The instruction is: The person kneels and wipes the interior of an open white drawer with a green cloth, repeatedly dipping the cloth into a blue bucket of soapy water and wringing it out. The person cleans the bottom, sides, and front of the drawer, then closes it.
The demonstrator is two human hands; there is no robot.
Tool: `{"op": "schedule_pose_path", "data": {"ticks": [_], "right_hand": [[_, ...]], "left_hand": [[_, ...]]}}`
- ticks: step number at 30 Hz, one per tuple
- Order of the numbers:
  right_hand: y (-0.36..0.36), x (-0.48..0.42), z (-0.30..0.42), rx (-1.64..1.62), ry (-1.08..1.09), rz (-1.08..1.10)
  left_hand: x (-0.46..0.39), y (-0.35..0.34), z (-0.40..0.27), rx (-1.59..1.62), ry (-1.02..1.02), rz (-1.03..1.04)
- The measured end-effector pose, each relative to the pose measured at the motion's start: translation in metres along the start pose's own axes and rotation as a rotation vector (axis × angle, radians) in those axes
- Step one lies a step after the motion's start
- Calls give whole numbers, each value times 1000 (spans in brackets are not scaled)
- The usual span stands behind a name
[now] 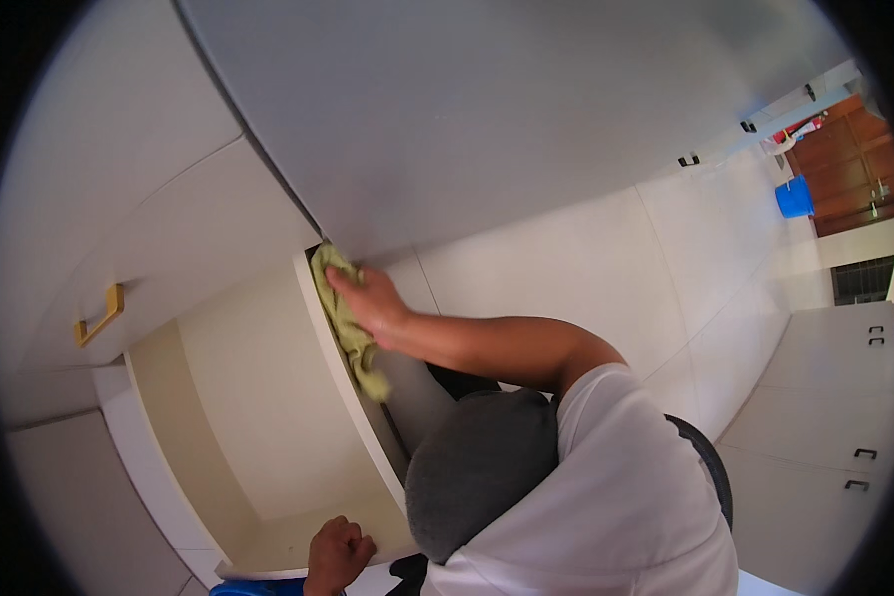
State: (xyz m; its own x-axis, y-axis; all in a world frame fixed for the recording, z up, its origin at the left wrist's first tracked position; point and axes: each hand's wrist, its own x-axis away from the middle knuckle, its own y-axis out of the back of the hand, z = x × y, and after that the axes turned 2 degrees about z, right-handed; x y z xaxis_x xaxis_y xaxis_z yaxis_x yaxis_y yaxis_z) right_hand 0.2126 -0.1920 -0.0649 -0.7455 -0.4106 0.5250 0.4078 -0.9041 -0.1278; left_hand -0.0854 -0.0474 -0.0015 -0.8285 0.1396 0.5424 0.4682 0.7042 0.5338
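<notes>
My right hand [369,302] grips a yellow-green cloth [350,339], pressed along the outer side and top edge of an open drawer's wall [343,372]. One end of the cloth hangs loose and looks blurred. The drawer's pale inside [268,417] shows no contents. Low in the view, my left hand [339,547] is curled into a fist over the drawer's near corner; I see nothing in it, and whether it touches the wall I cannot tell. A dark grey, cloth-covered shape [484,469], perhaps a knee, lies between my arms.
A large smooth grey panel [454,112] rises beside the drawer. A cabinet front with a gold handle [112,316] is at left. Something blue [257,587] is under the drawer's lower edge. Farther off are a blue bucket [794,197], a wooden door [849,164] and cabinets with dark handles [804,417].
</notes>
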Motion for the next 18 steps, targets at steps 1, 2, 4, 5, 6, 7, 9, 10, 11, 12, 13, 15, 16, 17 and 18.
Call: {"op": "schedule_pose_path", "data": {"ticks": [1, 2, 4, 5, 6, 7, 9, 10, 11, 12, 13, 15, 16, 17, 18], "right_hand": [[0, 2, -1, 32, 101, 40], [-1, 6, -5, 55, 197, 76], [-1, 32, -21, 270, 633, 184], [1, 34, -23, 290, 637, 242], [5, 38, -19, 318, 644, 295], [5, 39, -16, 344, 651, 350], [2, 15, -25, 248, 742, 257], [-1, 3, -23, 198, 791, 210], [-2, -8, -21, 190, 783, 177], [-6, -15, -21, 168, 759, 151], [-8, -20, -23, 148, 734, 123], [-8, -26, -28, 103, 697, 138], [-8, -31, -29, 88, 690, 147], [-9, -35, -34, 39, 579, 131], [-10, -42, -39, -7, 480, 114]], "left_hand": [[-2, 2, -1, 45, 17, 3], [-1, 2, 0, 40, 30, 7], [6, -1, 2, 37, 79, -9], [7, 0, 4, 35, 83, 1], [5, 1, 6, 36, 78, 9], [5, 2, 7, 35, 74, 17], [2, 3, 2, 68, 167, 116], [-1, 5, -1, 79, 213, 163], [-4, 5, 2, 91, 149, 161], [-3, 2, 5, 106, 104, 169], [-2, 1, 9, 121, 58, 177], [1, 2, 14, -26, 235, 284], [0, 4, 15, -101, 315, 327], [0, 2, 18, -54, 275, 307], [-1, 1, 21, -11, 228, 278]]}}
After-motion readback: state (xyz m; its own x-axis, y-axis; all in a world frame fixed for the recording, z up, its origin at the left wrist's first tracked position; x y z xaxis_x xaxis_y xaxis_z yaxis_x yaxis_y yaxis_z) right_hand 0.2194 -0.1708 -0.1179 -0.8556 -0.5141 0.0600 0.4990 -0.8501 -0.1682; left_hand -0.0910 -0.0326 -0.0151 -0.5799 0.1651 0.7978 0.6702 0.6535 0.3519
